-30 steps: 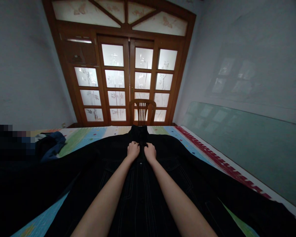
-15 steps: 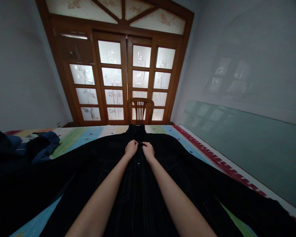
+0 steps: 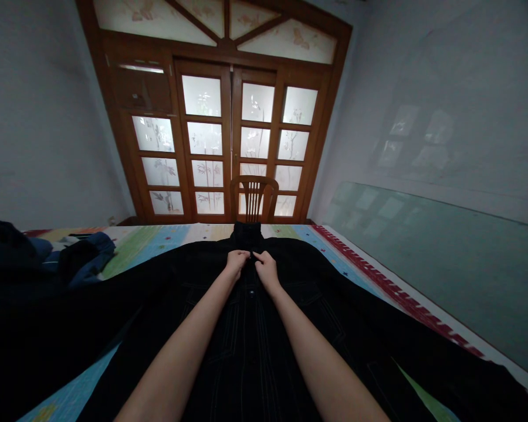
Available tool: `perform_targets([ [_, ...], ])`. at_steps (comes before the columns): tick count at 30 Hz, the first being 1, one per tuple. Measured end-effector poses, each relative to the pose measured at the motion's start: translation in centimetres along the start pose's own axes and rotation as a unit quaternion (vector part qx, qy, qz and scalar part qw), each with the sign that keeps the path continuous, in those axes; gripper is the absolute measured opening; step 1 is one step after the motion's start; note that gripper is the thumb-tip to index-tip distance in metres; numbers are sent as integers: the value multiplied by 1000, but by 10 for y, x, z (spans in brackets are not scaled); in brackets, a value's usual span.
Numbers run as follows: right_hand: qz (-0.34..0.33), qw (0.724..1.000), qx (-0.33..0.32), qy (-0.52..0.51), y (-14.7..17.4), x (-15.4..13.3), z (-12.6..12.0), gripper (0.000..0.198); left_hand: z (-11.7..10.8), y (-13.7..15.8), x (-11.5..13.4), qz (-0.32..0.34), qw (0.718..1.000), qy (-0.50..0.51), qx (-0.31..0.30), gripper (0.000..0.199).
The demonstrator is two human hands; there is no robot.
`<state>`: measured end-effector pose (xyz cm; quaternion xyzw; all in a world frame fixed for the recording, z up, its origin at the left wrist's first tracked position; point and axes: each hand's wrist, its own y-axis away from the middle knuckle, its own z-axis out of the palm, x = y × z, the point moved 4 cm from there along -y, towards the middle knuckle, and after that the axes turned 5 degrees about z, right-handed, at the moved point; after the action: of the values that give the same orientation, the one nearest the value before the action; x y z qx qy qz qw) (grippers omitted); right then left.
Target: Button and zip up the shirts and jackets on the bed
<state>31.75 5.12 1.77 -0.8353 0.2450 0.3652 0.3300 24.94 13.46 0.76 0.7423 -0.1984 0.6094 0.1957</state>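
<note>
A black jacket (image 3: 255, 334) lies spread on its back, sleeves out to both sides and collar pointing away from me. Just below the collar, my left hand (image 3: 236, 262) pinches the edge of the front placket. My right hand (image 3: 266, 269) is closed on the opposite edge, its thumb and fingertip close to the left fingertips. Between them a dark button shows only in part; whether it sits in its hole I cannot tell. A metal button (image 3: 251, 293) is visible on the placket below my hands.
A colourful striped cloth (image 3: 132, 246) lies under the jacket. Dark and blue clothes (image 3: 85, 255) are heaped at the left. Beyond the far edge stands a wooden chair (image 3: 254, 190) before glazed wooden doors (image 3: 226, 129). A pale green panel (image 3: 422, 246) leans along the right wall.
Both hands stay at the top of the placket. The left fingers have straightened a little toward the right hand, and the right thumb and finger have shifted slightly. The view has moved a little.
</note>
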Motion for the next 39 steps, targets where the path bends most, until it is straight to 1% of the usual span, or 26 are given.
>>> perform_targets([
  [5,-28,998,-25,47,6,-8,0,38,-4,-3,-3,-51,997,50,-7,27],
  [10,-49,996,-45,64,6,-11,1,34,-7,-6,-4,-83,995,56,-22,28],
  [15,-52,995,-39,69,1,-9,1,28,-5,-3,-2,-86,994,36,-54,27],
  [19,-51,993,-33,103,4,-11,-1,22,-5,-1,1,-74,994,9,-74,25],
  [25,-54,984,-36,166,9,-16,-6,20,-8,4,7,-36,995,-42,-84,19],
  [32,-40,975,-25,218,9,-15,-7,18,-4,8,17,50,990,-111,-66,23],
  [36,-33,970,-21,239,9,-15,-7,16,-1,8,26,111,977,-171,-59,26],
  [39,-25,967,-18,253,9,-15,-7,16,1,10,31,151,961,-227,-52,15],
])
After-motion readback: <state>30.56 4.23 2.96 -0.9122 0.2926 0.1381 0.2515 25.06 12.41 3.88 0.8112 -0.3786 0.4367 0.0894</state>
